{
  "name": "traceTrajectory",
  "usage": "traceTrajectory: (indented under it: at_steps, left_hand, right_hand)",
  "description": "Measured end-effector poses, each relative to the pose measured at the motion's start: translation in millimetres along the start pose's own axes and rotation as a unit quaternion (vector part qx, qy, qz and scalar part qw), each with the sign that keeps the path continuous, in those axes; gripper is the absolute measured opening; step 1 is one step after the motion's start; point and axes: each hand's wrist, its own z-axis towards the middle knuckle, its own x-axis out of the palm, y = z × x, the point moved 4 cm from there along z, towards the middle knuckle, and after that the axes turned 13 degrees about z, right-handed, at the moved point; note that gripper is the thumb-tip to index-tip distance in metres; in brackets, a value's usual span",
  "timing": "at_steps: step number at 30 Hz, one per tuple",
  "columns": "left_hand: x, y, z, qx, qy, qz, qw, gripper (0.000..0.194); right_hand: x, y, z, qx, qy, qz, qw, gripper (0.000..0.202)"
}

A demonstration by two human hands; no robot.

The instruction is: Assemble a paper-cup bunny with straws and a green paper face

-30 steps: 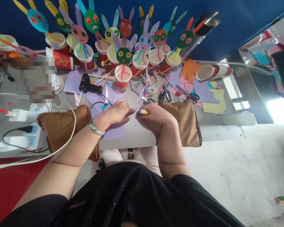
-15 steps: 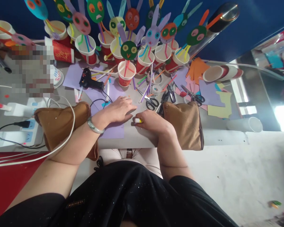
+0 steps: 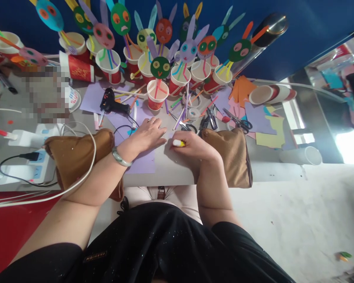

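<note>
My left hand [image 3: 150,135] rests palm down on the grey table, fingers stretched out, partly over a purple paper sheet [image 3: 143,164]. A jade-coloured bangle [image 3: 120,157] circles that wrist. My right hand [image 3: 191,144] is closed around a short white-and-yellow stick [image 3: 178,143], perhaps a glue stick; its white end points left and my fingers hide the rest. A small gap separates the two hands. Beyond them stands a red paper cup [image 3: 157,102] with a green rabbit-eared paper face [image 3: 160,67] on a straw.
Several more cups with paper faces line the back. A black glue gun [image 3: 112,102] lies left, near a power strip [image 3: 40,163]. Scissors [image 3: 238,122], a tape roll [image 3: 194,114], straws and paper scraps lie right. Brown cushions [image 3: 228,157] flank my arms.
My right hand has lifted slightly and shifted right with the white-and-yellow stick. My left hand has drawn a little to the left, so the gap between the hands is wider.
</note>
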Motion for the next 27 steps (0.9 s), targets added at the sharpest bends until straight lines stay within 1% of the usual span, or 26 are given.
traceTrajectory:
  at_steps: [3,6,8,10,12,13,16,18,21,23,25,27]
  left_hand:
    - [-7.7,7.2,-5.1,0.005,0.014,-0.014,1.000,0.025]
    - [-16.3,11.5,-10.3,0.029,0.029,-0.027,0.999,0.033]
    - [-19.3,13.2,-11.5,0.036,0.043,-0.027,0.998,0.032]
    - [-21.0,14.0,-10.8,0.030,0.054,-0.019,0.998,0.028]
    - [-23.0,14.6,-9.0,0.011,0.052,-0.007,0.999,0.024]
    - [-24.2,15.2,-8.0,-0.006,0.051,-0.002,0.999,0.023]
    - [-26.5,17.6,-6.5,-0.062,0.058,0.005,0.996,0.024]
    - [-26.7,19.0,-6.3,-0.085,0.059,-0.001,0.995,0.025]
    - [-25.1,21.8,-6.7,-0.101,0.041,-0.010,0.994,0.022]
    - [-23.6,23.9,-7.2,-0.107,0.024,-0.010,0.994,0.021]
    - [-22.4,25.4,-7.4,-0.109,0.016,-0.006,0.994,0.021]
    - [-22.0,25.4,-6.9,-0.099,0.019,-0.005,0.995,0.023]
  right_hand:
    - [-8.7,-5.3,3.3,0.003,-0.126,0.072,0.989,0.010]
    - [-11.8,-16.6,8.1,0.008,-0.239,0.089,0.967,0.012]
    - [-11.6,-25.8,12.6,-0.001,-0.289,0.077,0.954,0.008]
    - [-10.4,-35.2,18.0,-0.010,-0.319,0.053,0.946,0.006]
    - [-7.8,-42.8,24.3,-0.019,-0.331,0.018,0.943,0.003]
    - [-5.8,-45.5,27.5,-0.021,-0.333,-0.002,0.943,0.005]
    - [2.8,-49.0,35.7,-0.012,-0.327,-0.070,0.942,0.026]
    - [10.1,-48.1,39.0,0.008,-0.309,-0.121,0.943,0.035]
    - [19.0,-43.0,38.8,0.022,-0.267,-0.169,0.948,0.044]
    - [20.2,-38.9,35.7,0.015,-0.243,-0.165,0.956,0.050]
    - [16.9,-35.6,31.3,0.005,-0.232,-0.132,0.964,0.053]
    - [8.7,-33.7,26.5,-0.006,-0.250,-0.087,0.964,0.048]
